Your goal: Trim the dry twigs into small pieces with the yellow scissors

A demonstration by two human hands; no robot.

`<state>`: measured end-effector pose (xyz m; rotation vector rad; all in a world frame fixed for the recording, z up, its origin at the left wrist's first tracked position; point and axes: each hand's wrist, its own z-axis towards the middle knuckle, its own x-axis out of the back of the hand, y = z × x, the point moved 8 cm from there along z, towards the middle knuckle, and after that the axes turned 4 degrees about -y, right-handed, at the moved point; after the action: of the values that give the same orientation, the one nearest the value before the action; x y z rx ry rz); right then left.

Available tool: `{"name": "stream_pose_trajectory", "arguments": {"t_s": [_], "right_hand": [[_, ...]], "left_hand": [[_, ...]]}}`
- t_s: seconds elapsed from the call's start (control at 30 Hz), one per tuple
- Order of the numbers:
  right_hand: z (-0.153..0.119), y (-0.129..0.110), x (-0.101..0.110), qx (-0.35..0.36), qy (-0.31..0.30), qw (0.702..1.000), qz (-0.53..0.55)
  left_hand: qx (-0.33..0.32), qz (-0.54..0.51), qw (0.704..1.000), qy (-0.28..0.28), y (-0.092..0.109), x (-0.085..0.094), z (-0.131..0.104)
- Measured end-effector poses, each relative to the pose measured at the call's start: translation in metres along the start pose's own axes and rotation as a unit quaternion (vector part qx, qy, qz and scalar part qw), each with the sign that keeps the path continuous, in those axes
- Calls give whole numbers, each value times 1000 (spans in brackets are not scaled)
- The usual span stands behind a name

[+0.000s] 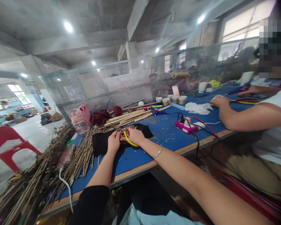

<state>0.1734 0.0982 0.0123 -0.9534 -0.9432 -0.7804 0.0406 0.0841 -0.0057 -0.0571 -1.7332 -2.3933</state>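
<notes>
My right hand (135, 137) is closed round a pair of yellow-handled shears (129, 141), whose metal blades point to the upper left. Beside it, my left hand (113, 142) is closed with thumb and fingers pinched near the blades. Whatever it pinches is too small to make out. Both hands are over a black cloth (100, 144) on the blue table (165, 139). Thin cut sticks (85, 156) lie in a heap left of the cloth, and thicker pale sticks (128, 116) are behind it.
Dry branches (35, 178) spill over the table's left end. To the right are a purple power strip (186, 127) with cables, a blue glue gun (156, 111) and a white cloth (198, 108). A co-worker's arm (243, 120) rests at the right. A mesh screen (103, 84) stands behind.
</notes>
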Motion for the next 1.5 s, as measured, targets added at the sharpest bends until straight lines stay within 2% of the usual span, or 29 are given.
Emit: {"name": "stream_pose_trajectory", "arguments": {"t_s": [0.27,0.47,0.63,0.73,0.93,1.27,1.5], "right_hand": [[1,2,-3,-10,-30,999,20],[-1,6,8,-34,19,999,9],[-3,1,11,-8,12,1000,21],[-4,-5,12,22,32,999,14],[-4,-8,11,44,89,995,-11],[-5,-9,14,59,108,992,-38],[-2,-3,8,18,52,998,-30]], "left_hand": [[1,-1,1000,22,-5,7,4],[38,-62,997,35,-16,5,10],[60,-104,992,30,-15,3,7],[69,-126,989,20,-13,2,4],[64,-128,990,11,-14,0,4],[17,-113,993,-14,-12,-4,5],[6,-129,991,-36,-7,-11,4]]}}
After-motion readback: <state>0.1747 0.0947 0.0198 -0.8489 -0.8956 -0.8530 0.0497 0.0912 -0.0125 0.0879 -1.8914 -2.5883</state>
